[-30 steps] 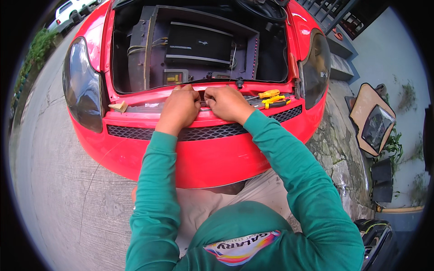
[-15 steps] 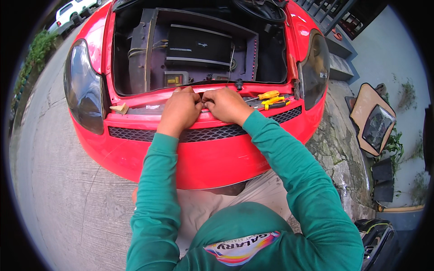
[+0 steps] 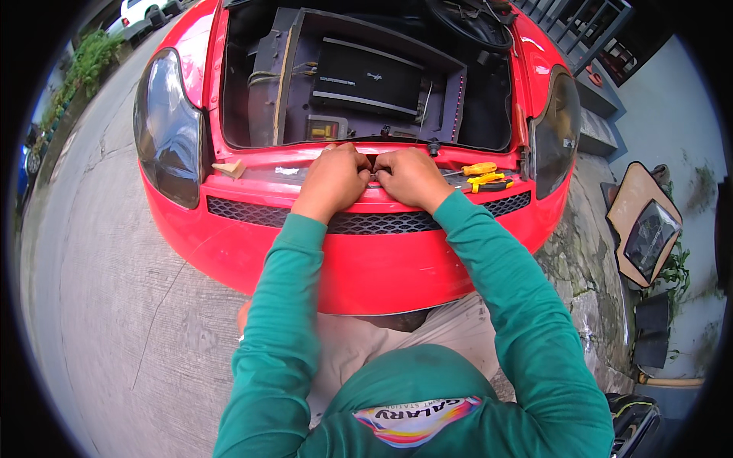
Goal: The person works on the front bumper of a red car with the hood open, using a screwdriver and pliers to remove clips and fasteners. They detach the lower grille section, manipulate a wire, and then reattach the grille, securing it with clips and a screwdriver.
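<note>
Both hands work close together at the middle of the front lip of a red car [image 3: 397, 275], just below the uncovered front compartment. My left hand [image 3: 336, 182] rests on the lip with its fingers curled and their tips pressed together. Facing it, my right hand [image 3: 412, 179] also has bent fingers, pinched near a small dark gap in the panel. Whatever small part lies between the fingertips is hidden. To the right of my right hand lie a yellow-handled screwdriver [image 3: 479, 168] and yellow-and-black pliers [image 3: 489, 184].
A black amplifier [image 3: 366, 72] sits in the compartment, with a small device [image 3: 327, 128] at its near edge. A tan wedge-shaped piece [image 3: 229, 169] lies on the lip at left. Steps [image 3: 598, 131] and a tan panel [image 3: 628, 210] stand at right. A mesh grille [image 3: 244, 211] runs below the lip.
The whole view has shifted, so the car appears farther right. My hands stay at the same spot on the lip, with a little more gap showing between their fingertips.
</note>
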Motion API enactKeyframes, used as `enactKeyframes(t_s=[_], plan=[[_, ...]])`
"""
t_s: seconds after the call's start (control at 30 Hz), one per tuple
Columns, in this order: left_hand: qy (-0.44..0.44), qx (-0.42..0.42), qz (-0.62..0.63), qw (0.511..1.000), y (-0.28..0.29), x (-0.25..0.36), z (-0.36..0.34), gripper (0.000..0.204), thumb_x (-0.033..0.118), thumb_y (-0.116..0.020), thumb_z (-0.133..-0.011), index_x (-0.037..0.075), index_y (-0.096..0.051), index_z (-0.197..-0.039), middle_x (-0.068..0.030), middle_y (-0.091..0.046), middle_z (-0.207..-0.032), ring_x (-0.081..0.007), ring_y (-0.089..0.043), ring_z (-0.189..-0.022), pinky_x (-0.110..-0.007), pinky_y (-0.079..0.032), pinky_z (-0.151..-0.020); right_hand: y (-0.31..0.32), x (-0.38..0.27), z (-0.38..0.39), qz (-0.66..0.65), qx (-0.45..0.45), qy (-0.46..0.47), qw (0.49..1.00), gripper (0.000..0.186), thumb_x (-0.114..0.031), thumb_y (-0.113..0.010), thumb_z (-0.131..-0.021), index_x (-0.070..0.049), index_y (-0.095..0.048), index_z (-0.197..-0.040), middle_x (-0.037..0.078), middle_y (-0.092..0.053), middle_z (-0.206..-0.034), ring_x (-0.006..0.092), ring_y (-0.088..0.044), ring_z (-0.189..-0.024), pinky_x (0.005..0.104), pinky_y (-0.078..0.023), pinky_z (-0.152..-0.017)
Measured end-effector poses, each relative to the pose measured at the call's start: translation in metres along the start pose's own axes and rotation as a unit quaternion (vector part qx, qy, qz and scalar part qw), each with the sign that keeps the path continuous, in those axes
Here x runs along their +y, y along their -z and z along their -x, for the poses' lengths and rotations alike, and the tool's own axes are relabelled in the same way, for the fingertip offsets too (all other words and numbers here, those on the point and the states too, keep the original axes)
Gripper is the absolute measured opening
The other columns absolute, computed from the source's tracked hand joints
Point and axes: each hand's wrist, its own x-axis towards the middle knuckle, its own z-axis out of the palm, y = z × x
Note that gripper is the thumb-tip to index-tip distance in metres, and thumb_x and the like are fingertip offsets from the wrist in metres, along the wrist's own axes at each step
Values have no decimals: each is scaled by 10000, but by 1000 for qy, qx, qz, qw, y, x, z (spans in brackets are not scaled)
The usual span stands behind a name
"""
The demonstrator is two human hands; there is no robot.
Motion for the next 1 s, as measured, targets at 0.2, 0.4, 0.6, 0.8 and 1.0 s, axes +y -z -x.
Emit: enactKeyframes(t_s=[0.2,0.4,0.6,0.8,1.0], plan=[[-27,12,-42,999,-5,-4,0,199,225,-711,-933,94,-850,-990,-126,-759,-1075,-399,-669,-1098,-507,-548,-1012,-1,1,0,28,25,47,998,152,-210,-680,-916,-101,-784,-943,183,-767,-896,424,-737,-896,563,-574,-811],[-12,5,-58,998,-10,-2,-1,189,214,-696,-943,103,-842,-989,-117,-774,-1062,-427,-673,-1097,-526,-536,-1059,5,-8,2,100,18,87,991,160,-192,-700,-913,-89,-792,-992,170,-765,-889,416,-728,-841,533,-583,-770],[-9,4,-77,997,-11,-3,-1,219,193,-673,-945,81,-823,-1060,-162,-762,-1119,-497,-654,-1166,-541,-516,-1117,11,-11,-3,170,18,171,970,205,-217,-655,-929,-101,-806,-1006,141,-782,-939,366,-762,-883,509,-611,-781],[3,-28,-104,994,-9,6,-2,244,222,-692,-945,108,-836,-1106,-137,-761,-1187,-444,-645,-1212,-515,-538,-1084,14,-6,-5,161,-4,171,972,204,-252,-684,-929,-102,-818,-967,126,-775,-926,359,-757,-881,501,-609,-787],[-11,-14,-114,993,-10,4,-3,249,236,-679,-942,98,-846,-1066,-152,-771,-1166,-464,-652,-1194,-520,-534,-1090,8,-6,-6,159,21,152,975,223,-282,-702,-928,-89,-815,-931,119,-763,-907,362,-749,-862,502,-607,-775]])
